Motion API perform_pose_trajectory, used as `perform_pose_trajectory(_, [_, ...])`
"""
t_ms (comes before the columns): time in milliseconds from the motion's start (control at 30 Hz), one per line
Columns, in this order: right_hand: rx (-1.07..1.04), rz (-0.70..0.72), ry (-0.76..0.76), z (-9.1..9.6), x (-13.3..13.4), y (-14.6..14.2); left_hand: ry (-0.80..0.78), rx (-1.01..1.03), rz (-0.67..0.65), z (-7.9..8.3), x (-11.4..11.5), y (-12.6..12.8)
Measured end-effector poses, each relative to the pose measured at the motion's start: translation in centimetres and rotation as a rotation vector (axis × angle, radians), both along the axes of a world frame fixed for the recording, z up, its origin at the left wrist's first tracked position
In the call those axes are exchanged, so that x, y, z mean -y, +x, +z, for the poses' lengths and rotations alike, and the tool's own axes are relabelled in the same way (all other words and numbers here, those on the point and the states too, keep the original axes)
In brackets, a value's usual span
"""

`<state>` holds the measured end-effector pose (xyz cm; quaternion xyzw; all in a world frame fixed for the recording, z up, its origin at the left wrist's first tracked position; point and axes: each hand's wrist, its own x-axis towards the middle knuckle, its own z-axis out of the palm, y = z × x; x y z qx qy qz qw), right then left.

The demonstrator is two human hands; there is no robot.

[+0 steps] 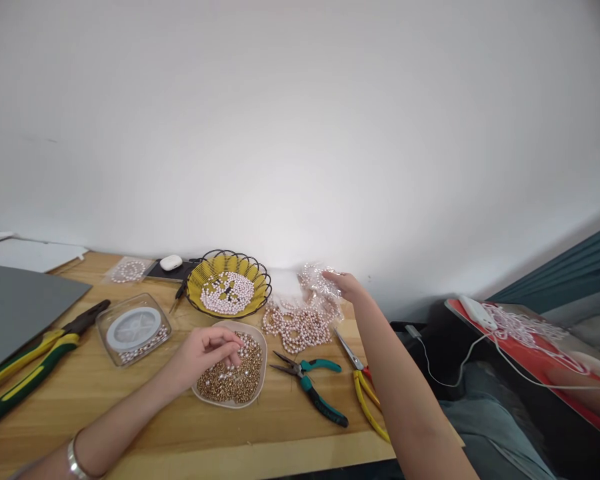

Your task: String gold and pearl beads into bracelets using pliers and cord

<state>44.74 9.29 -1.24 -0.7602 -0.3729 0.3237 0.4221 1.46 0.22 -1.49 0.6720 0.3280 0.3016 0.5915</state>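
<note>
My left hand (213, 355) hovers over a pale dish (264, 363) of gold beads (230, 387) with a few pearly pink ones among them. Its fingers are curled in toward the thumb, and whatever they may pinch is too small to make out. Farther back on the right, my right hand (344, 283) is closed at the edge of a clear plastic bag (316, 279). Strands of pink pearl beads (297, 327) lie heaped in front of that bag. Behind the dish, a yellow wire basket (196, 288) holds loose pink beads (227, 293).
Teal-handled pliers (307, 383) and yellow-handled scissors (363, 383) lie right of the dish. Leftward are a clear box (111, 353) with a spool, large green-yellow pliers (45, 367) and a grey board (20, 307). Another person's arm (580, 393) rests by a red surface (523, 360).
</note>
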Motion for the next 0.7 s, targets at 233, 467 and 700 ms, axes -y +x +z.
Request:
perform_pose_trajectory(233, [-0.223, -0.084, 0.107, 4.2, 4.1, 2.6, 0.003, 0.012, -0.007, 0.1, 0.2, 0.0])
perform_pose_trajectory(467, [-0.396, 0.153, 0.186, 8.2, 4.6, -3.4, -0.003, 0.011, -0.01, 0.5, 0.4, 0.0])
perform_pose_trajectory(700, [-0.504, 0.594, 0.144, 9.3, 0.1, -20.9, -0.001, 0.006, -0.075, 0.1, 0.7, 0.0])
